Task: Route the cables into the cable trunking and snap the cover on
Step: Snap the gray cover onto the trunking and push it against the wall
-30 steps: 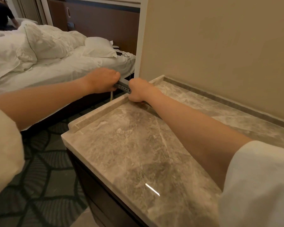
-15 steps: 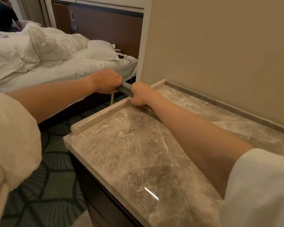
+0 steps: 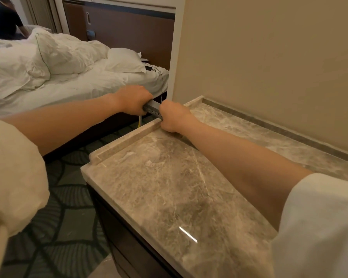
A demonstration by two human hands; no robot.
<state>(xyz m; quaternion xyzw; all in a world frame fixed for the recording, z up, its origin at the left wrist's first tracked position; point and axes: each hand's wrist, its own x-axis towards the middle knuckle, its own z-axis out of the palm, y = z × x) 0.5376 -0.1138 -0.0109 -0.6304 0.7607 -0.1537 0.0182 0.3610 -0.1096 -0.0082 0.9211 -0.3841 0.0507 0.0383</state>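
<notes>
Two hands on one thing here: the left hand (image 3: pixel 134 99) and right hand (image 3: pixel 174 116) are both curled tight around a short grey perforated cable trunking piece (image 3: pixel 153 109), held just off the far left edge of the marble-topped bench (image 3: pixel 169 177). A thin yellow cable (image 3: pixel 140 123) dangles below it. Looks like the routing or cover-snapping step, can't tell which. Next move probably needs firm, even squeezing along the length so the cover seats.
</notes>
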